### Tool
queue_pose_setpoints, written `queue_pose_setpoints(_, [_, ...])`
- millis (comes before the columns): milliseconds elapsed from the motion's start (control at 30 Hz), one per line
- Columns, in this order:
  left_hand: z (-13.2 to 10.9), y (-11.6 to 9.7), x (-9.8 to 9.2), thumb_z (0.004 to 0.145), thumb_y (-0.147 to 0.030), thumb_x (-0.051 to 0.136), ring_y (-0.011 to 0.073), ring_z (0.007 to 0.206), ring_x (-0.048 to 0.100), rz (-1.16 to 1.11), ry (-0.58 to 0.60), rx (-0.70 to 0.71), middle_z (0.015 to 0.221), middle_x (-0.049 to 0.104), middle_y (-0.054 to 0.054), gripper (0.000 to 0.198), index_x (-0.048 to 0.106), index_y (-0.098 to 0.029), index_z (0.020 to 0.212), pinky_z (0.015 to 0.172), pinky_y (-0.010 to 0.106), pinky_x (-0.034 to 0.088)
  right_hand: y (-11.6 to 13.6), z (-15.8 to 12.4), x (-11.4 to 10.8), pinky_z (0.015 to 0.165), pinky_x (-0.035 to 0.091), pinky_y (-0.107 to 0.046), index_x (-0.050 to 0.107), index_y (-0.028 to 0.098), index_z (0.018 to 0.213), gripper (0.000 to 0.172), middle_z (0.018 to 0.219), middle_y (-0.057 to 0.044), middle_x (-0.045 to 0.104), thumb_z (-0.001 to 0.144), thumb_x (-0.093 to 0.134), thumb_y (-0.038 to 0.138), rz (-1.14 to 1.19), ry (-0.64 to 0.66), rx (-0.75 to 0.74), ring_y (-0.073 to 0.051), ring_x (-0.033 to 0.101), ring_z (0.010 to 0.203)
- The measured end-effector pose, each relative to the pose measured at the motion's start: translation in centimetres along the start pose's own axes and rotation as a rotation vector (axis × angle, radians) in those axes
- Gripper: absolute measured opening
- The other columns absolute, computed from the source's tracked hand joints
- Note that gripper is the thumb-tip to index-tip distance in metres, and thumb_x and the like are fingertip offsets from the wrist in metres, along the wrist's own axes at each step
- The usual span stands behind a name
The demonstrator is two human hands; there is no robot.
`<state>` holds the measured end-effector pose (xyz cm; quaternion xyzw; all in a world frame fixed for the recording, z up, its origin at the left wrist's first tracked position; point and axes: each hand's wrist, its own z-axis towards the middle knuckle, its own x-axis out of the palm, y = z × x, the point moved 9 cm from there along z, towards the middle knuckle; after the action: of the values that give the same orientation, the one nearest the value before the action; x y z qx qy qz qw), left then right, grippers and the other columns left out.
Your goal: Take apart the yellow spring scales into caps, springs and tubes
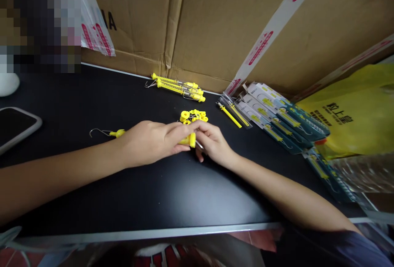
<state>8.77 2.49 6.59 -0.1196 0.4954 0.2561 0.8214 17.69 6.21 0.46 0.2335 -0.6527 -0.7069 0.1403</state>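
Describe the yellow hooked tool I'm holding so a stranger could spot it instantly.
Start at the big cardboard box, then come forward across the black table to the left hand. The yellow hooked tool lies in that hand's grip, its metal hook sticking out on the wrist side. Unlike the similar yellow tools grouped near the box, this one is held.

You face a black counter (123, 201) with a pale strip (154, 233) along its front edge. Beyond its back edge stands brown cardboard (209, 20), creased vertically and crossed by whitish tape (261, 47) with red printing. Soft light makes a hazy glare (191, 187) towards the front edge, below which you see reddish floor (263, 240).
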Motion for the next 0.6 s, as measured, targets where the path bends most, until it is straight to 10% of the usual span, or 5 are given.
queue_pose_setpoints(600, [-0.5,1.8,0.5,0.088,-0.031,0.047,0.0131,0.067,0.065,0.214,-0.080,-0.079,0.081,0.066,0.000,0.022,0.051,-0.014,0.101,0.051,0.023,0.038,1.5,0.1,-0.6,0.049,0.025,-0.017,0.041,0.021,0.105,0.015,0.052,0.011,0.029,0.091,0.045,0.024,-0.458,0.003,-0.104,-0.006,0.026,0.046])
